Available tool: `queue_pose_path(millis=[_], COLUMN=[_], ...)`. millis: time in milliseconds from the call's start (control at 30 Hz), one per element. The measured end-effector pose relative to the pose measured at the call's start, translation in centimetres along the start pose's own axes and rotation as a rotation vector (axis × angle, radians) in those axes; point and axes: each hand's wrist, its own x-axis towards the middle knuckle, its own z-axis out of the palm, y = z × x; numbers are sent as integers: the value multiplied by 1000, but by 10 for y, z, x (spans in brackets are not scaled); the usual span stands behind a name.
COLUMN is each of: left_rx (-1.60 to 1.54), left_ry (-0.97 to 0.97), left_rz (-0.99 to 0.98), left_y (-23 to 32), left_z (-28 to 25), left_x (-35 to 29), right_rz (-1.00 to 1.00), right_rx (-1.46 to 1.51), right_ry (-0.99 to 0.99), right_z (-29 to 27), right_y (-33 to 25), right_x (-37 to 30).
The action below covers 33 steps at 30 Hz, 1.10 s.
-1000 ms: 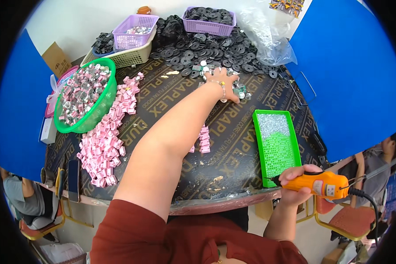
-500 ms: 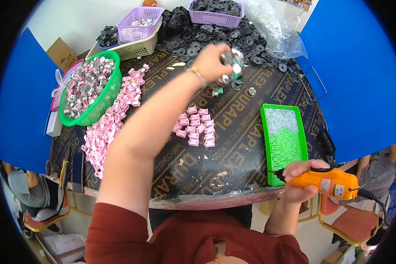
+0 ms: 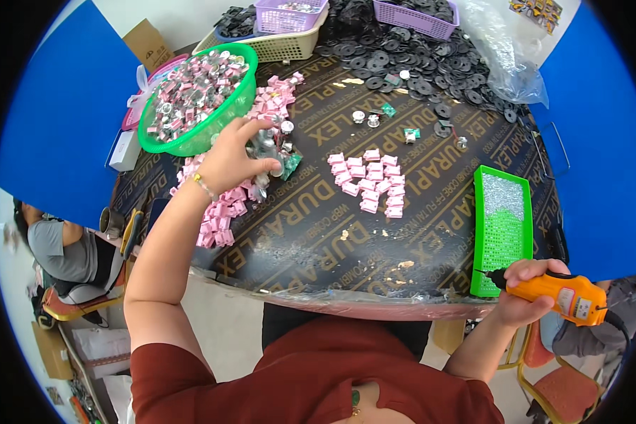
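At the left, my left hand is over the heap of pink plastic housings, beside the green basket. Its thumb and fingers are spread around a blurred cluster of small silver and green parts, some lying loose past the fingertips. My right hand grips an orange electric screwdriver, its dark tip pointing left over the near end of a green tray of small silver screws. Several pink housings lie grouped in rows mid-table.
A green basket holds mixed pink and silver parts. Black discs are heaped at the back near a purple basket and clear plastic. A few silver-and-green parts lie loose mid-table. Blue panels flank both sides.
My left hand has moved from the disc heap to the pink heap, bringing silver and green parts, and its fingers have spread. The view has shifted left. My right hand still holds the electric screwdriver.
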Motion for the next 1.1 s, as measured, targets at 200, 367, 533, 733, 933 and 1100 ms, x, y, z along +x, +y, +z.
queue_pose_path(millis=[200,367,533,733,933,1100], left_rx=[33,35,143,163,109,63], left_ry=[-104,-1,-104,-137,27,202], left_rz=[24,220,312,125,411,229], left_y=[11,60,94,126,106,68], left_z=[-38,2,103,187,197,175], left_x=[15,74,136,163,207,271], right_rz=[5,32,24,42,40,37], right_rx=[-11,-48,-38,-75,-83,-66], right_ry=[-3,42,28,65,94,77], right_z=[5,10,18,19,8,11], right_y=[-8,-7,-7,-5,-1,6], right_x=[0,0,3,5,7,11])
